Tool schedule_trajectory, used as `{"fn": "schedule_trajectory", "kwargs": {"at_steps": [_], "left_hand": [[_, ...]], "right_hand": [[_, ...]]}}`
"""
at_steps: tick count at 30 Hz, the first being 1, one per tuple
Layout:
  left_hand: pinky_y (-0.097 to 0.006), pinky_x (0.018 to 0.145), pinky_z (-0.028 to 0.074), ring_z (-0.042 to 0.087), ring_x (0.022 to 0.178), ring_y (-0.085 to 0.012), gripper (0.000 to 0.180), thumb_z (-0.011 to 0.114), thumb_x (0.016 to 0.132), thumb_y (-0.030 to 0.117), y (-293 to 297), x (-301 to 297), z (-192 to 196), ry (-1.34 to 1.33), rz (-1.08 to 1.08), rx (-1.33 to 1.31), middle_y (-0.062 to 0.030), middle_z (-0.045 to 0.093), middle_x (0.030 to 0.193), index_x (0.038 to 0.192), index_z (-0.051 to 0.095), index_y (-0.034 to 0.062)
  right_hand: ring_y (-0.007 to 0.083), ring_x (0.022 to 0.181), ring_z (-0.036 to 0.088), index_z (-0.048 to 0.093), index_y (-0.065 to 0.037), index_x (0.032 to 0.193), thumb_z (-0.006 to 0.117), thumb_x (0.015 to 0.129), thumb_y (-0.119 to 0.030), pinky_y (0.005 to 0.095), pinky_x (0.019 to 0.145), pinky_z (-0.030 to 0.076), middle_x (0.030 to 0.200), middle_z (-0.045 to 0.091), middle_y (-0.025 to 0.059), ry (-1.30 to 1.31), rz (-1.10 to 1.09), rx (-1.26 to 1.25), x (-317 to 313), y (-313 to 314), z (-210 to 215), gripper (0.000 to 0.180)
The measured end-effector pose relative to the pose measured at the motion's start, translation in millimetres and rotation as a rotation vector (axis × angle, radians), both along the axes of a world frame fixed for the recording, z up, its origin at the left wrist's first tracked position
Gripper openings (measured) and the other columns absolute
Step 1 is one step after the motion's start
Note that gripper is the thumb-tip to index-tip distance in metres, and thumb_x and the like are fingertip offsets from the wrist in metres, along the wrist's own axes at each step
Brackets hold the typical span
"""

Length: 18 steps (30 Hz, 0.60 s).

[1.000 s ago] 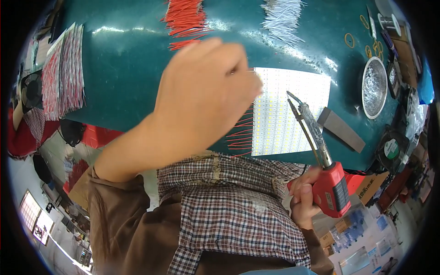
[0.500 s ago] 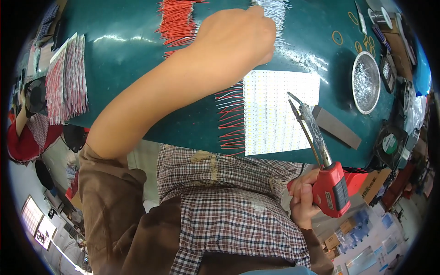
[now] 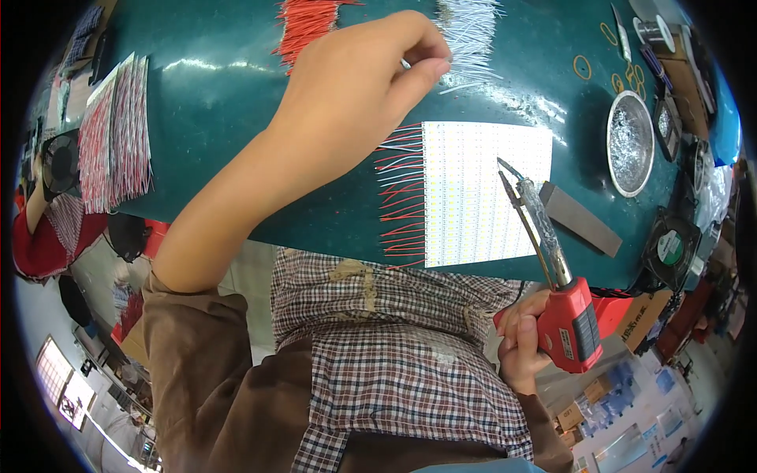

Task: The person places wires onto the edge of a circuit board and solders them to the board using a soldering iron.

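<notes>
My left hand [image 3: 359,83] reaches across the table with thumb and forefinger pinched together beside a pile of white wires [image 3: 469,39]. A short pale end shows in the curl of its fingers and looks like a white wire. My right hand [image 3: 522,339] is closed round a red soldering gun [image 3: 572,327]. The gun's metal tip points up and away, over a white panel of LED strips [image 3: 489,197]. Red and white wires [image 3: 400,209] stick out in a row from the panel's left edge. A pile of red wires [image 3: 307,31] lies beyond my left hand, partly covered by it.
A grey bar [image 3: 582,221] lies right of the panel, near a metal bowl [image 3: 631,142] holding silvery bits. A small fan [image 3: 672,246], rubber bands [image 3: 582,67] and a solder spool [image 3: 654,30] sit at the right. Wired strips [image 3: 117,138] hang over the left table edge; another person's red sleeve [image 3: 47,244] shows beyond.
My left hand has drawn back left from the white wires, its pinched fingers now in plain sight. My right hand and the soldering gun have hardly moved.
</notes>
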State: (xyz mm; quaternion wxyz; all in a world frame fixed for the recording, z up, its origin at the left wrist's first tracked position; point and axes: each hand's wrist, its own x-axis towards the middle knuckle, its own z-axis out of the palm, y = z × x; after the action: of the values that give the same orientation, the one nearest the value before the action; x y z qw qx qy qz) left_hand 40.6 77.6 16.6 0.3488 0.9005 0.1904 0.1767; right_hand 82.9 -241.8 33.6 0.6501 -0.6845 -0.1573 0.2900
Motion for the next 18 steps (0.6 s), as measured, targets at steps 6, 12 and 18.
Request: {"fn": "schedule_trajectory", "kwargs": {"at_steps": [6, 12, 18], "left_hand": [[-0.018, 0.064, 0.048, 0.063, 0.073, -0.0064, 0.013, 0.062, 0.096, 0.012, 1, -15, -13, -0.051, 0.062, -0.288, -0.0048, 0.07, 0.088, 0.104, 0.062, 0.0009], [-0.017, 0.056, 0.046, 0.063, 0.067, -0.0062, 0.013, 0.06, 0.097, 0.012, -10, -20, 16, -0.054, 0.094, -0.587, -0.0046, 0.068, 0.087, 0.105, 0.061, 0.0011], [-0.02, 0.055, 0.048, 0.063, 0.067, -0.0078, 0.011, 0.064, 0.092, 0.005, -25, -47, 15, 0.003, 0.026, -0.622, -0.0052, 0.068, 0.091, 0.103, 0.065, 0.0018]], "right_hand": [[0.006, 0.042, 0.036, 0.048, -0.001, 0.094, 0.058, 0.092, -0.012, 0.0235, 0.042, 0.038, 0.076, 0.047, 0.0051, -0.004, -0.001, 0.006, 0, 5, 1, 0.014], [0.006, 0.042, 0.037, 0.048, -0.001, 0.093, 0.057, 0.091, -0.01, 0.0239, 0.042, 0.039, 0.075, 0.047, 0.0048, -0.01, -0.01, -0.005, 0, 8, 4, 0.013], [0.006, 0.042, 0.037, 0.048, -0.001, 0.092, 0.056, 0.091, -0.01, 0.0242, 0.042, 0.039, 0.074, 0.047, 0.0044, 0.002, 0.003, -0.009, -1, 6, 3, 0.012]]}}
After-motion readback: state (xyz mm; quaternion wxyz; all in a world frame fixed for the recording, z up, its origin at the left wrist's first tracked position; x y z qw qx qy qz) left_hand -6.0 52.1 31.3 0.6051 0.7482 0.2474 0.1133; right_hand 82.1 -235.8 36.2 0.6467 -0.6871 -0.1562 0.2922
